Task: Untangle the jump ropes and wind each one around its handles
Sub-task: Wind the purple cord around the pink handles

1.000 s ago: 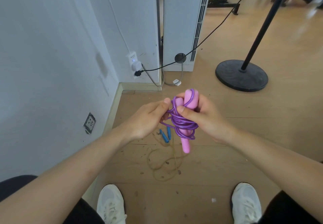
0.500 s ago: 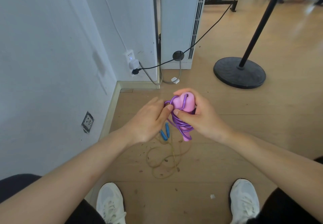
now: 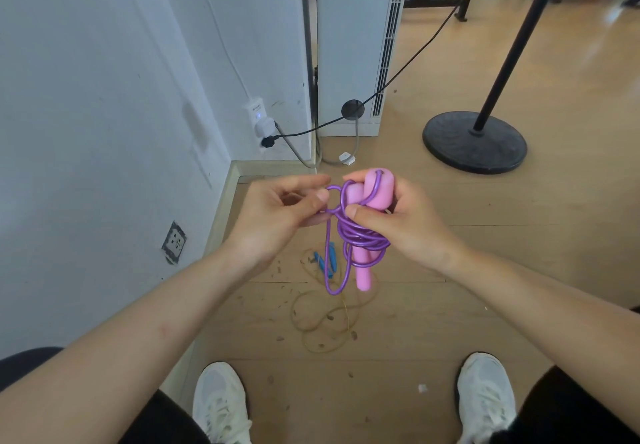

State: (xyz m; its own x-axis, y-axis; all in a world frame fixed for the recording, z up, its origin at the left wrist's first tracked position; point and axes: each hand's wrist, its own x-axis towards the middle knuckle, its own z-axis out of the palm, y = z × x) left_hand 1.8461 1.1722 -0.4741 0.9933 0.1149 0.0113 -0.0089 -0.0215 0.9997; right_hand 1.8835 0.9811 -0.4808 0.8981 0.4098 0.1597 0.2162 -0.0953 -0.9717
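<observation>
From the head camera, the right hand (image 3: 405, 222) clasps two pink foam handles (image 3: 375, 194) wound with glossy purple plastic rope (image 3: 360, 239) above the wooden floor (image 3: 485, 253) — the left hand (image 3: 277, 215) pinches a rope loop — while a blue-handled tan rope (image 3: 325, 301) lies below.

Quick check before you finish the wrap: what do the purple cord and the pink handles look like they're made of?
The purple cord looks like glossy plastic, probably PVC: it is slightly see-through, shows bright highlights, and holds springy loops. The pink handles look like soft matte foam: no shine, rounded blunt ends, though a rigid core cannot be ruled out. The right hand grips the handles; the left hand pinches a loop of the cord.
</observation>
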